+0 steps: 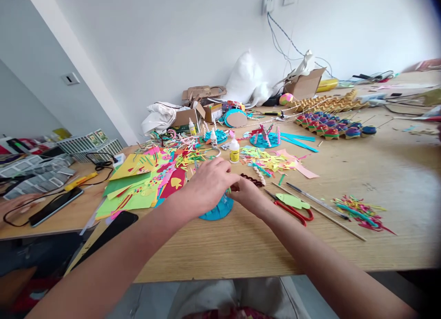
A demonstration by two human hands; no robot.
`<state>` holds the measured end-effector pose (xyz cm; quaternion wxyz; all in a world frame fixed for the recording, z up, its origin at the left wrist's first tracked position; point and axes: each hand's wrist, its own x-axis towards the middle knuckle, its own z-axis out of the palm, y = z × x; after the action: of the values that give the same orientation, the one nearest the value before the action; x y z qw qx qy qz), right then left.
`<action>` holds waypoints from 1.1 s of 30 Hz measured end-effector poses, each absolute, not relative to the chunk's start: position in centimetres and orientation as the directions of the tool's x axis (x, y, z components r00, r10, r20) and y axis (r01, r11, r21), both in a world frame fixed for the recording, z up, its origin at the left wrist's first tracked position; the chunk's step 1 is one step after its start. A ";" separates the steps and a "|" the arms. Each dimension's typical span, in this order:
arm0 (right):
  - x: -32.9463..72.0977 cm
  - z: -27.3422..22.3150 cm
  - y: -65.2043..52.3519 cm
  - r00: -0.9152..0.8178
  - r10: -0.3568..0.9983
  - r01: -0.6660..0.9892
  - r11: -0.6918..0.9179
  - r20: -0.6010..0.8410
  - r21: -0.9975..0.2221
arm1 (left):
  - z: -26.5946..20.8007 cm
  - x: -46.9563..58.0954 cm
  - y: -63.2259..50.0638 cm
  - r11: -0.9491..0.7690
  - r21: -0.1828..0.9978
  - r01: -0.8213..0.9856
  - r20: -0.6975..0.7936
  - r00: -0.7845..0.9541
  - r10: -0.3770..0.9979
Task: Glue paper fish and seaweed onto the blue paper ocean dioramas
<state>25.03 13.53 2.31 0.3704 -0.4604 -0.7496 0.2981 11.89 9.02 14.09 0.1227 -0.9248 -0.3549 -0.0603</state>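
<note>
My left hand is bent over a round blue paper base, its fingers curled down and mostly hidden behind the hand. My right hand comes in from the other side, with fingertips pinched together close to the left ones. A bit of something dark and a bit of green show between the hands, too small to name. Just beyond them stands a glue bottle with a yellow label. Brown twisted pipe cleaners lie behind my right hand. Red-handled scissors and a green paper fish lie to its right.
Coloured paper sheets and a phone lie at left. A wooden stick, a pen and paper shreds are at right. Further back are finished-looking blue bases, painted egg-carton pieces and cardboard boxes.
</note>
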 end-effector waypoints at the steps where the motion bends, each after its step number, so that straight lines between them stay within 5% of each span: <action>1: 25.0 2.3 13.6 -0.308 0.906 0.485 0.413 0.291 -0.771 | 13.8 12.1 9.7 -0.723 -0.195 0.662 0.180 0.749 0.637; 9: 24.7 3.1 13.7 -0.366 0.893 0.618 0.444 0.261 -0.649 | 12.2 12.3 10.9 -0.700 -0.284 0.656 0.158 0.752 0.640; 33: 24.5 2.6 13.3 -0.503 0.842 0.737 0.535 0.194 -0.413 | 11.8 11.2 10.6 -0.702 -0.240 0.670 0.131 0.739 0.661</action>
<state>24.55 13.33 2.55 0.1888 -0.4613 -0.8556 0.1396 11.19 10.60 11.78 0.1369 -0.9224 -0.3608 -0.0173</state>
